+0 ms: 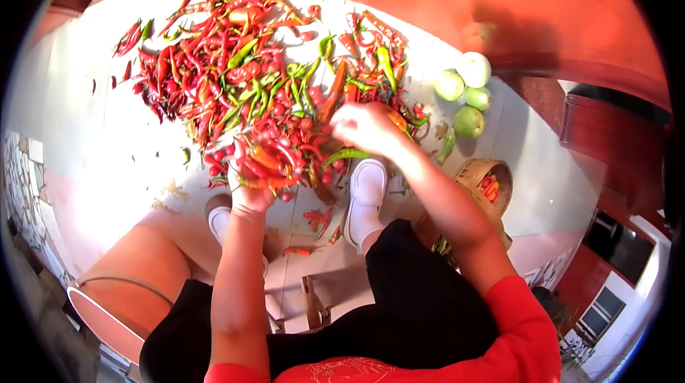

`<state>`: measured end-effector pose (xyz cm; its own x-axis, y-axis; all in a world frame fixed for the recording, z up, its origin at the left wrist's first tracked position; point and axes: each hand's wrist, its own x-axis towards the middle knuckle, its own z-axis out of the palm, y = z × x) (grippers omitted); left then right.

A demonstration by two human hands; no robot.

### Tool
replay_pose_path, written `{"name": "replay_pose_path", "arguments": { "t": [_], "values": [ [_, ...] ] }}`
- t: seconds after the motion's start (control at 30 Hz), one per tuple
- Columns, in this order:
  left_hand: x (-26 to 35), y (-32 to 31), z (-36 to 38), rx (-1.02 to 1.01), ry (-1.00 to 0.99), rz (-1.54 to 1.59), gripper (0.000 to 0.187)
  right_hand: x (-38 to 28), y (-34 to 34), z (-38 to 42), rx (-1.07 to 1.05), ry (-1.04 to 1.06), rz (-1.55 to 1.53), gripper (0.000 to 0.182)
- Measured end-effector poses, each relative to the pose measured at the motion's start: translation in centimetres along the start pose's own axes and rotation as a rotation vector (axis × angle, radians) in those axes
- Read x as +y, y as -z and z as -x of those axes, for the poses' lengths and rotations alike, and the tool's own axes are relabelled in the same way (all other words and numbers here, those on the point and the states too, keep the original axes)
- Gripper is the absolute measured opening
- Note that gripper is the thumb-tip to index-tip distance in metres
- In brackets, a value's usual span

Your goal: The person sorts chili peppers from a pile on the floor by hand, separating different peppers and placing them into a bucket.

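My left hand [251,197] is palm up at the near edge of the pile, closed around a bunch of red chili peppers [265,162]. To its right, my right hand [362,127] hovers over the pile with its fingers curled together and slightly blurred. Whatever those fingers hold, if anything, cannot be made out. Just below them lies a long green chili pepper [347,157]. The large heap of chili peppers [207,62] spreads beyond both hands, mostly red with some green ones mixed in.
Several round green vegetables [469,121] sit at the right. Nearer, a wicker basket [505,179] holds orange-red peppers. My shoe [367,183] rests at the pile's near edge. An orange bucket-like container [135,283] is at lower left. A few loose red peppers [318,222] lie between my feet.
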<state>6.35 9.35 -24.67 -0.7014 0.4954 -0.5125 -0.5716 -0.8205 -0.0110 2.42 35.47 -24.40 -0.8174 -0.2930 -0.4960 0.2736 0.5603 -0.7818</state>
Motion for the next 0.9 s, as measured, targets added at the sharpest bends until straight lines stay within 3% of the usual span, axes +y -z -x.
{"name": "replay_pose_path", "arguments": {
  "t": [0.07,0.1,0.23,0.3,0.33,0.4,0.47,0.53,0.57,0.67,0.8,0.87,0.9],
  "values": [
    [-0.9,0.5,-0.1,0.002,0.072,0.009,0.053,3.8,3.6,-4.2,0.457,0.005,0.125,0.014],
    [-1.4,0.7,-0.3,-0.024,0.118,0.03,0.054,5.1,5.0,-5.7,0.652,0.176,0.29,0.012],
    [-3.5,0.7,-0.9,-0.078,0.242,0.023,0.054,5.5,6.8,-9.0,0.585,-0.028,0.633,0.016],
    [-4.2,0.6,-1.0,-0.031,0.264,0.008,0.054,5.8,6.5,-10.3,0.536,-0.277,0.902,0.023],
    [-4.3,0.5,-1.1,-0.031,0.268,-0.019,0.054,6.1,6.5,-10.5,0.539,-0.276,0.902,0.023],
    [-4.5,0.0,-1.0,0.005,0.276,-0.035,0.052,6.4,6.8,-10.8,0.555,-0.332,0.821,0.025],
    [-4.3,0.1,-0.8,-0.006,0.277,-0.04,0.052,3.5,8.7,-9.2,0.47,-0.401,0.531,0.024],
    [-4.1,0.2,-0.5,-0.017,0.276,-0.037,0.052,5.5,10.3,-8.3,0.4,-0.186,0.131,0.023],
    [-3.9,0.1,-0.4,-0.015,0.27,-0.034,0.052,6.0,11.0,-7.0,0.274,-0.135,-0.266,0.019],
    [-3.5,0.3,-0.2,-0.032,0.256,-0.012,0.053,5.0,11.5,-4.5,0.278,-0.163,-0.598,0.022],
    [-3.3,1.1,-0.3,-0.069,0.249,-0.006,0.054,4.9,10.9,-5.9,0.364,-0.097,-0.847,0.023],
    [-3.3,0.8,-0.3,0.017,0.229,-0.032,0.051,3.5,10.5,-7.6,0.351,-0.134,-0.812,0.022],
    [-3.2,0.9,-0.3,0.019,0.228,-0.032,0.051,3.4,10.4,-9.1,0.34,-0.141,-0.643,0.021]
  ]
}}
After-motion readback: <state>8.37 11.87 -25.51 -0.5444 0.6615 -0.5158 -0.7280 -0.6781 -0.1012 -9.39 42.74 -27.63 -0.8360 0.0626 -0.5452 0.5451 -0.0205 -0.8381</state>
